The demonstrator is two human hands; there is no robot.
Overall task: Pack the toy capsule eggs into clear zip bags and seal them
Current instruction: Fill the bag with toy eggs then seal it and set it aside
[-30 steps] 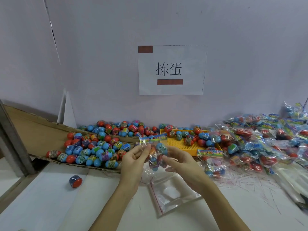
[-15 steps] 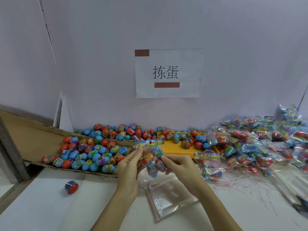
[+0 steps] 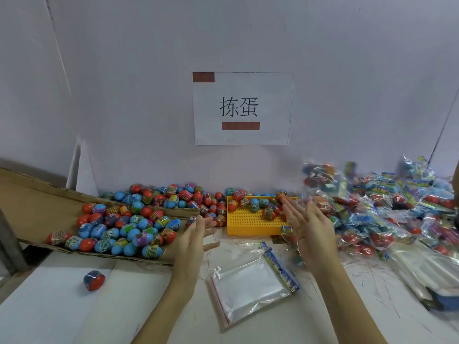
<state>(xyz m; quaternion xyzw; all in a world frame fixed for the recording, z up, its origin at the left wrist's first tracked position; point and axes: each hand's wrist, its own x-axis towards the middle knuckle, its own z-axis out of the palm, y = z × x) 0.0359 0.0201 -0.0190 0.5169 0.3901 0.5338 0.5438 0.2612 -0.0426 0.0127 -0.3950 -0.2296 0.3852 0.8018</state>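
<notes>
Half a second ago both hands were pinching a filled bag of capsule eggs between them; that filled bag (image 3: 320,178) is now showing as a motion-blurred shape in the air above the heap of packed bags (image 3: 397,207) on the right, touching neither hand. The left hand (image 3: 196,234) is hovering with fingers straight and spread, holding nothing, just beside the near edge of the cardboard sheet (image 3: 32,202). The right hand (image 3: 308,222) is lifting with its fingers stretched forward and apart, also empty, its fingertips overlapping the right end of the yellow perforated tray (image 3: 250,223).

The white table (image 3: 62,306) is giving bare room in front of and between the forearms, broken only by the stack of empty clear zip bags (image 3: 246,286) lying flat between the wrists and a single red-and-blue egg (image 3: 94,280) lying alone to the left. The cardboard sheet is sloping in from the left with the loose capsule eggs (image 3: 119,227) heaped along its lower edge; more are lying against the wall behind it, and a few are sitting at the back of the tray. The heap of packed bags is crowding the right side as far as the frame edge. A paper sign (image 3: 242,108) with two characters is hanging on the wall above.

The loose eggs are lying just left of the left hand and directly ahead of the right fingertips; the empty bags are lying below both palms, untouched.
</notes>
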